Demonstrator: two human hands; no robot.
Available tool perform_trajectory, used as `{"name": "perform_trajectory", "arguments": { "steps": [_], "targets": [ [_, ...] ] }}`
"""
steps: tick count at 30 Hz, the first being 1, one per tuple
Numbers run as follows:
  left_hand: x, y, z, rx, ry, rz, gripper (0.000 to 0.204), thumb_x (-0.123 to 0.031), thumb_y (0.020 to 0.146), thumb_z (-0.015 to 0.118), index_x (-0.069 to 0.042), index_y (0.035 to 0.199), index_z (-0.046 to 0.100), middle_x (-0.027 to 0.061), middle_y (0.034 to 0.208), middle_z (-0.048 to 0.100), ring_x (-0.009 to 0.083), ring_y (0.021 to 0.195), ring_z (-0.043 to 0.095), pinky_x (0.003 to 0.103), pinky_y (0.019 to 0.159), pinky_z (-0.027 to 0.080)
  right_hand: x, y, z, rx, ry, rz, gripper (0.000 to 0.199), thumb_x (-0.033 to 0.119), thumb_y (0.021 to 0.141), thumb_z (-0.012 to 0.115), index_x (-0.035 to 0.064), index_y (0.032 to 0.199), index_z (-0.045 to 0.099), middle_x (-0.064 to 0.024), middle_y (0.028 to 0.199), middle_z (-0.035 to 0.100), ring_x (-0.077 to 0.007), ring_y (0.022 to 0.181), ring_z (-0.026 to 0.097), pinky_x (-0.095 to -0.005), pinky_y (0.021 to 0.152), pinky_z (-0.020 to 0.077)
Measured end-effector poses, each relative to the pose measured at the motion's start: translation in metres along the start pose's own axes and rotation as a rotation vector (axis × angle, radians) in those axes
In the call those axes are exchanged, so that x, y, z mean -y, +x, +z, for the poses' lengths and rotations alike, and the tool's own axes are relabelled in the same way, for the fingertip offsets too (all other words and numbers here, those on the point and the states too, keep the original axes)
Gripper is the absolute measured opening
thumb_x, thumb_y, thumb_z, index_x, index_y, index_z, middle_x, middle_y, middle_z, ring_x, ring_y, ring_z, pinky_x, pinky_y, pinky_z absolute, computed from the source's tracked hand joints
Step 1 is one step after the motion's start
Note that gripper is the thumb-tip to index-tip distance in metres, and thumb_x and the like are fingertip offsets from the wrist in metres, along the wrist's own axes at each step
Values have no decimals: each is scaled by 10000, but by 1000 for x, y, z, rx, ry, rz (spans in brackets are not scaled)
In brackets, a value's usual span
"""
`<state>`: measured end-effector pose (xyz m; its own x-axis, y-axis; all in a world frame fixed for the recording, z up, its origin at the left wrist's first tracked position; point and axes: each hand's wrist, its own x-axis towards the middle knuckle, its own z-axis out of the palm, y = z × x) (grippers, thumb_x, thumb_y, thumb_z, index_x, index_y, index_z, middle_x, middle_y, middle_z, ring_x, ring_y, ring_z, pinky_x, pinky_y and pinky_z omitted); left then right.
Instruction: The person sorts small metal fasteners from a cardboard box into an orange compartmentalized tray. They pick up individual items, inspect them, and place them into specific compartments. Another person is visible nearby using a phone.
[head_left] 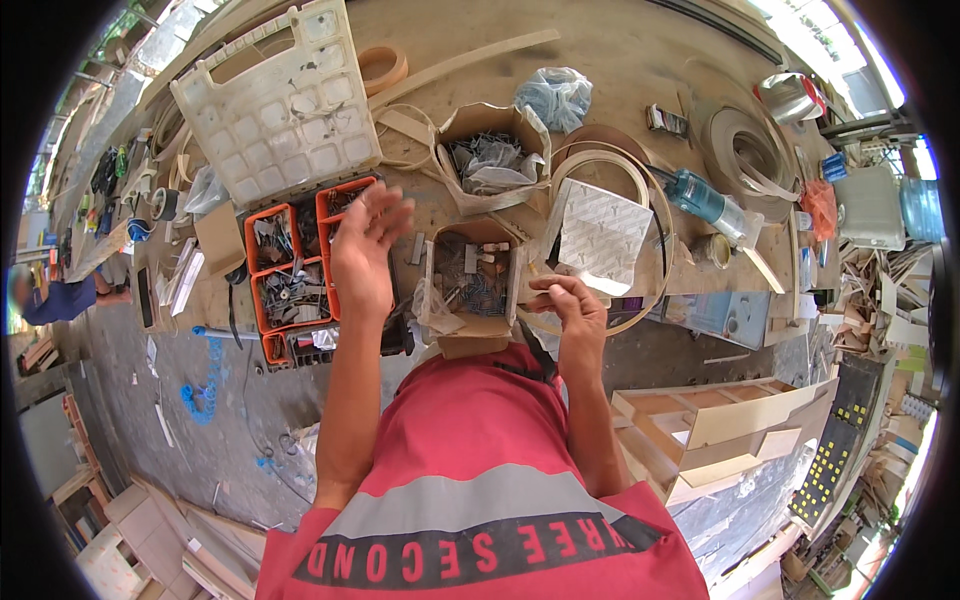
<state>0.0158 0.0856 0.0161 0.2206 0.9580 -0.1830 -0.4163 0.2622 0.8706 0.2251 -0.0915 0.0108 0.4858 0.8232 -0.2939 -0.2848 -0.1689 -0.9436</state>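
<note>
My left hand (368,250) is raised over the right side of a black organizer case with orange bins (292,268); its fingers are spread and slightly blurred, and nothing is in it. Screws and small fittings fill the bins. My right hand (572,308) is closed in a pinch at the right edge of a small open cardboard box (460,345). Whatever the pinch holds is too small to make out. Inside that box lie loose screws (487,298) and small metal pieces. Behind it, a larger cardboard box (487,203) holds nails and plastic bags.
The case's translucent lid (290,120) stands open at the back left. Edge-banding rolls (745,150), a blue plastic bag (555,98), a white patterned sheet (603,235) and a blue bottle (700,195) lie on the workbench. A wooden frame (730,420) stands at the right; a person (65,300) is far left.
</note>
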Motion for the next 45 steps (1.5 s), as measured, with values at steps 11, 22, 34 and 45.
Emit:
{"name": "perform_trajectory", "arguments": {
  "steps": [11, 22, 34, 45],
  "targets": [
    [49, -83, -18, 165, 1068, 268, 391, 6, 808, 683, -83, 1188, 678, 162, 1318, 566, 356, 1213, 579, 420, 1037, 459, -11, 68, 56, 628, -1359, -872, 327, 56, 796, 660, 22, 1122, 653, -157, 1080, 644, -344, 1053, 626, -426, 885, 531],
    [54, -80, -28, 122, 982, 258, 419, 22, 854, 656, -113, 1246, 711, 163, 1275, 616, 352, 1173, 619, 415, 1003, 485, -19, 58, 52, 929, -1537, -609, 144, 115, 804, 649, 42, 874, 751, -157, 1040, 671, -316, 1031, 669, -418, 851, 543],
    [44, -83, -32, 182, 1125, 305, 415, -13, 848, 724, -128, 1247, 717, 148, 1294, 620, 326, 1198, 603, 415, 1001, 487, 13, 75, 42, 538, -1232, -743, 73, 49, 806, 675, 14, 870, 669, -114, 927, 638, -330, 845, 646, -427, 787, 531],
    [47, -83, -33, 166, 1120, 306, 397, -22, 852, 709, -88, 1244, 715, 150, 1258, 641, 330, 1187, 611, 407, 1016, 474, -58, 81, 88, 958, -1381, -711, 80, 102, 765, 695, 51, 813, 734, -178, 923, 721, -339, 822, 732, -440, 691, 578]
  ]
}}
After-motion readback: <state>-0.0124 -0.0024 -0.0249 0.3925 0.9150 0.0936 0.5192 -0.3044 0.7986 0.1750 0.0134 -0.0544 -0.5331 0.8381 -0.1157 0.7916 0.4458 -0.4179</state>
